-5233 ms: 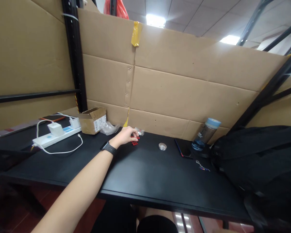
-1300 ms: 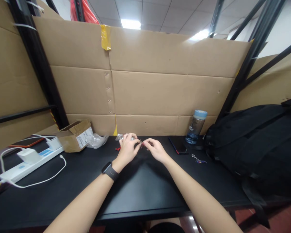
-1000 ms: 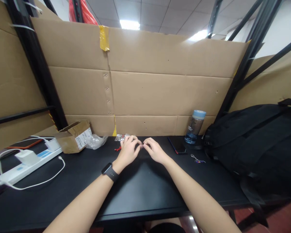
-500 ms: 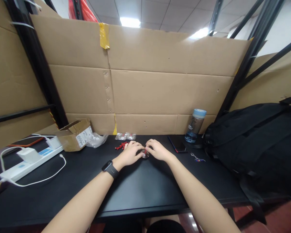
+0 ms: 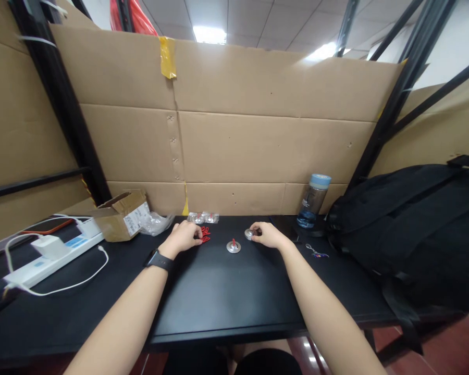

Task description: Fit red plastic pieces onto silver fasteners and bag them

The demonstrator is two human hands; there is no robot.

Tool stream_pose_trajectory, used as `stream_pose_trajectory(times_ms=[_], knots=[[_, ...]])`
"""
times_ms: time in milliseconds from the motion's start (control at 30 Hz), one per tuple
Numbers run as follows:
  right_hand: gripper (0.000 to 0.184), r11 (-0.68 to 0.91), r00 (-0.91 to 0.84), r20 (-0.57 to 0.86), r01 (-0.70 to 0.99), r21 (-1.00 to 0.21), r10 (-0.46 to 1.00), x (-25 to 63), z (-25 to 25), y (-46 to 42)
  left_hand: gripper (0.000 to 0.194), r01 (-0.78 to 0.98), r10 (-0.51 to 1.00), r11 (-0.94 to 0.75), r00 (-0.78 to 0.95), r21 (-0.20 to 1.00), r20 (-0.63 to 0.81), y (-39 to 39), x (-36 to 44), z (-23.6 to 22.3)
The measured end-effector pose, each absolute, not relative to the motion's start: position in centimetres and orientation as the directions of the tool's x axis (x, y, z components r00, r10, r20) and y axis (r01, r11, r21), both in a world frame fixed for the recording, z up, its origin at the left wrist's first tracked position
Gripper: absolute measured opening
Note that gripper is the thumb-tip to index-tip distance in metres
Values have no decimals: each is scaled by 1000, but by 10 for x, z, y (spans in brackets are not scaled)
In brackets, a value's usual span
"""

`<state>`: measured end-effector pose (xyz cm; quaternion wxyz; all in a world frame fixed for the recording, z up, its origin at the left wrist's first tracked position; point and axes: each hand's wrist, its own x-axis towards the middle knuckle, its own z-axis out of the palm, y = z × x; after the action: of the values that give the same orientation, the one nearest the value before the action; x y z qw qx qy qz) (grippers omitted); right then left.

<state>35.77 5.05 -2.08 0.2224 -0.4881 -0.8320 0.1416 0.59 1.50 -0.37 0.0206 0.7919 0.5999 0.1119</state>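
A round silver metal disc (image 5: 233,248) lies on the black table between my hands, with a small red piece standing up at its centre. My left hand (image 5: 182,236) is at a small pile of thin red pieces (image 5: 205,232), its thumb and fingers pinched at the pile's left side. Farther right, my right hand (image 5: 269,234) grips the edge of a second silver disc (image 5: 248,234) between thumb and fingers. The right hand's fingers hide part of that disc. What the red pieces are exactly is too small to tell.
Clear plastic packs (image 5: 204,217) lie behind the pile. At left are an open cardboard box (image 5: 119,216), a plastic bag (image 5: 155,224) and a white power strip (image 5: 62,255). A water bottle (image 5: 313,202), a keychain (image 5: 318,254) and a black backpack (image 5: 410,229) are at right.
My hands have moved apart from the middle disc, leaving it on the table with the red piece on it. The left went to the red pile; the right went to a second disc.
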Motion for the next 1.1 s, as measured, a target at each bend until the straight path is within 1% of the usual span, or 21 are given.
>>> stream_pose_trajectory(times_ms=[67,133,233,367,433,567,633,733,833,900,967,1100], knots=[[37,484,-411,255,758,-437,875,355,-22,51,9,939,947,-303,277,163,163,15,11,-5],[41,478,-397,268,754,-450,878,353,-22,50,11,926,929,-346,315,153,194,14,16,-6],[36,462,-389,250,747,-477,887,350,-22,48,14,905,898,-403,363,137,247,13,23,-9],[31,462,-388,249,750,-473,887,349,-20,45,7,888,873,-442,394,125,288,14,28,-13],[29,471,-397,253,739,-482,882,349,-20,45,8,880,858,-460,406,121,313,14,31,-16],[35,490,-406,275,700,-520,872,350,-18,45,12,871,845,-475,409,129,345,14,36,-22],[38,502,-401,302,684,-529,865,350,-18,45,14,868,845,-470,390,162,365,13,40,-24],[37,547,-399,375,639,-541,837,347,-16,44,13,849,851,-459,335,263,404,12,46,-22],[37,596,-422,422,530,-603,802,337,-14,39,11,775,835,-506,329,380,440,7,54,-13],[37,618,-439,443,450,-644,782,326,-12,33,12,716,814,-545,329,435,479,3,60,-7],[38,634,-438,471,393,-666,766,314,-9,26,14,687,798,-564,314,457,514,-2,65,-1],[41,629,-396,510,279,-726,764,290,-6,11,16,702,786,-564,293,436,545,-7,74,0]])
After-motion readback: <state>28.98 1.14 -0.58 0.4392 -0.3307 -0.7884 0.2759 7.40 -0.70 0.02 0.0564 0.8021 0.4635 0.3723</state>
